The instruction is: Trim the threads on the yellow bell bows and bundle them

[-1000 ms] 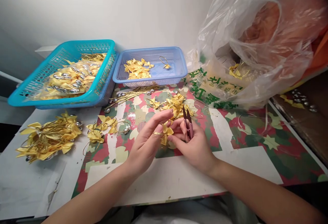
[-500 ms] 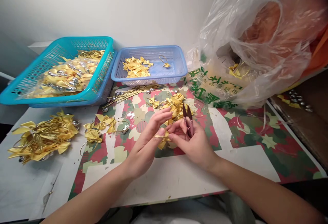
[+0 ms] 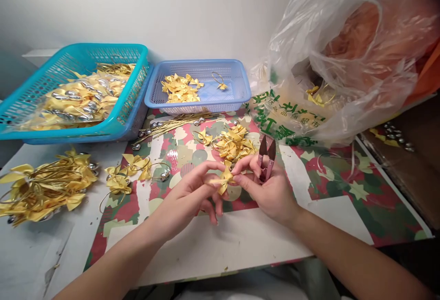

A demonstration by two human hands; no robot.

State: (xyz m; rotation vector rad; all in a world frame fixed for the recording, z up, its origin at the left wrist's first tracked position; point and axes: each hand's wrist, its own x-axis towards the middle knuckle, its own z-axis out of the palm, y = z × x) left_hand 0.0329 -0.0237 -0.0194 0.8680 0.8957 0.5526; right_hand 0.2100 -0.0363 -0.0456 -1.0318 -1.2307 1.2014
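Note:
A yellow ribbon bow point(image 3: 226, 178) is pinched between both hands above the patterned sheet. My left hand point(image 3: 194, 190) grips its left side with thumb and index finger, the other fingers curled loosely below. On the bow's right side are the thumb and fingertips of my right hand point(image 3: 266, 185). Small dark-bladed snips point(image 3: 266, 158) rest in that same hand, blades pointing up and away. Just beyond the hands lies a pile of yellow bows point(image 3: 235, 142) with gold wire.
A teal basket point(image 3: 125, 116) of bagged bows stands at the left, a blue basket point(image 3: 197, 107) at the back. Bundled bows point(image 3: 51, 183) lie at left, loose ones point(image 3: 118, 182) nearer. A clear plastic bag point(image 3: 295, 103) fills the back right.
The bow has come into fuller view between the hands. My left hand's fingers have curled down, and the snips have shifted right with my right hand. The view has moved slightly.

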